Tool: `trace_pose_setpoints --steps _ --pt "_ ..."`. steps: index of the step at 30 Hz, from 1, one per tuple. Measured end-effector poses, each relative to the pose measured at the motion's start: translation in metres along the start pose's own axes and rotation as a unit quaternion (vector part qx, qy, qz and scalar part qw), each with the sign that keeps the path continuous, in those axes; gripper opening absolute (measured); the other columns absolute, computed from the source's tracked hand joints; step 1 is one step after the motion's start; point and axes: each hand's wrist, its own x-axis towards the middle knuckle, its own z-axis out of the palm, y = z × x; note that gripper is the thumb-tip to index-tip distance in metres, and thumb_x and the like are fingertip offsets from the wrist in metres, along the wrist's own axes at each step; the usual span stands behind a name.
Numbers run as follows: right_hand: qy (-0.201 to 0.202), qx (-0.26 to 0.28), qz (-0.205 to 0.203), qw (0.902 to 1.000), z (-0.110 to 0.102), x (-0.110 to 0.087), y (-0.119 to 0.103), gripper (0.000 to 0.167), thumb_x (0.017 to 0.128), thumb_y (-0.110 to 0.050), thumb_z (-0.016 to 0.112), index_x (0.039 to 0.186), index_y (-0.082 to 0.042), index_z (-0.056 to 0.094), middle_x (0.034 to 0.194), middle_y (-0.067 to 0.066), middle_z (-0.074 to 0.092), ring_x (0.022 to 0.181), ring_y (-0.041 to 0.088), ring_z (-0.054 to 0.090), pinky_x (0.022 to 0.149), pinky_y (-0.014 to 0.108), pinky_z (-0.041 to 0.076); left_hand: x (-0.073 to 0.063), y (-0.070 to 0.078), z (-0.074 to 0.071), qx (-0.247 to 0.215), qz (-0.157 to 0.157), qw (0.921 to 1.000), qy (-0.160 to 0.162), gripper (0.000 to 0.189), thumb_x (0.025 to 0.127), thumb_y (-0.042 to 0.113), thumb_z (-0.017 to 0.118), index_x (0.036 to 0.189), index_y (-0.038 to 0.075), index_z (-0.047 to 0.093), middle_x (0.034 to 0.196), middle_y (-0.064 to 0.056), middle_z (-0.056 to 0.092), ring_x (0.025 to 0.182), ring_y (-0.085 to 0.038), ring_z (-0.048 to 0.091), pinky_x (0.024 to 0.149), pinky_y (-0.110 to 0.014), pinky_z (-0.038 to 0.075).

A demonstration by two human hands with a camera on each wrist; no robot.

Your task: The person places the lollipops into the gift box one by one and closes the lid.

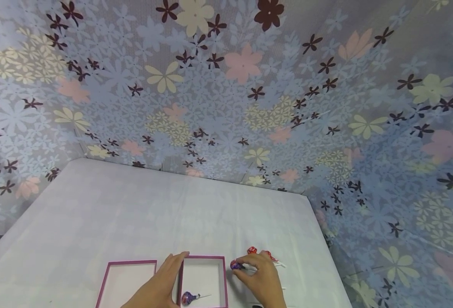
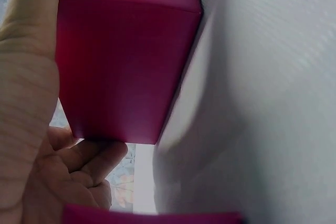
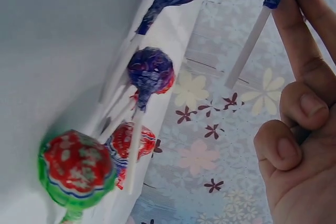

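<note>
My left hand point(image 1: 158, 285) grips the left side of an open box with magenta edges point(image 1: 225, 280). In the left wrist view its thumb and fingers span the box's magenta outer wall point(image 2: 123, 72). A purple-wrapped lollipop point(image 1: 188, 298) lies inside the box, its white stick pointing right. Just right of the box, my right hand point(image 1: 262, 276) pinches another purple-wrapped lollipop point(image 1: 235, 265) by its head. Its white stick point(image 3: 249, 48) slants down free of the fingers in the right wrist view, where the ring and little fingers are curled in.
A second magenta-edged box or lid point(image 1: 132, 262) stands left of my left hand. Beyond my right hand lie red-wrapped lollipops point(image 1: 252, 250); the right wrist view also shows purple ones point(image 3: 150, 71) and a red-and-green one point(image 3: 77, 166). Flowered cloth point(image 1: 211, 128) hangs around the white table point(image 1: 141, 205).
</note>
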Motion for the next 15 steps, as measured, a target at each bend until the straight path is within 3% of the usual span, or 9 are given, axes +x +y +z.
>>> trace_pose_setpoints --steps 6,15 --pt "0.017 -0.001 -0.015 0.9997 -0.001 0.000 -0.003 0.028 0.064 -0.024 0.097 0.085 -0.032 0.079 0.087 -0.030 0.068 0.080 0.005 0.053 0.072 0.021 0.046 0.001 -0.002 0.001 0.009 0.018 0.9998 0.007 0.132 0.056 0.059 0.093 0.151 -0.005 0.027 0.147 -0.031 0.042 0.131 -0.064 0.037 0.094 -0.074 0.042" --pt "-0.001 0.003 -0.032 0.9995 -0.001 0.001 -0.010 0.025 0.067 -0.028 0.095 0.086 -0.034 0.079 0.086 -0.030 0.068 0.081 0.005 0.053 0.073 0.023 0.047 0.000 -0.011 0.007 0.078 0.077 0.9926 0.053 0.128 0.065 0.084 0.070 0.149 -0.005 0.030 0.142 -0.024 0.049 0.127 -0.052 0.048 0.097 -0.063 0.048"
